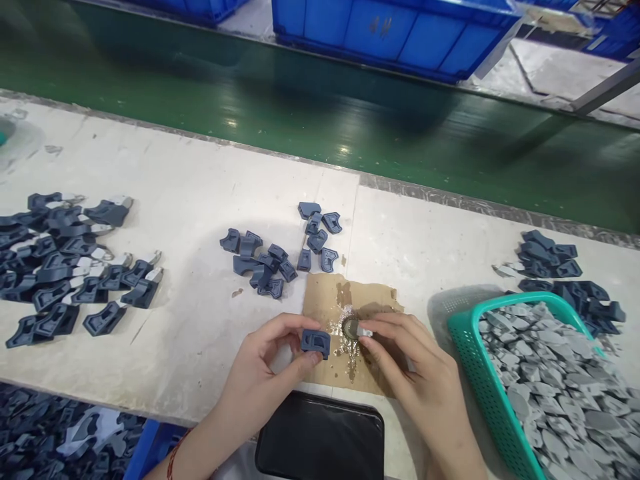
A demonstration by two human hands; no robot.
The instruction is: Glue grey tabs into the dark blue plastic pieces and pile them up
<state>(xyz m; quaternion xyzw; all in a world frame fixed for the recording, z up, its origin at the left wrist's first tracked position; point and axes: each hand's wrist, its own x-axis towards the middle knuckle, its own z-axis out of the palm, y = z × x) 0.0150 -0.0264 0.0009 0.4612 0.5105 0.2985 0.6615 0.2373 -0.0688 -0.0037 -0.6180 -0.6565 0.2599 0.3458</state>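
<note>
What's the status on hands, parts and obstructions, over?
Left hand holds a dark blue part. Right hand pinches a light grey piece by the round dish. Black slab close by; nothing apparently blocking.

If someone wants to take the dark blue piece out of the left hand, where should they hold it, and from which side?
Probably by the right end of the dark blue piece, coming from the right. The left hand pinches it across its upper and lower edges, while this end sticks out uncovered.
</note>
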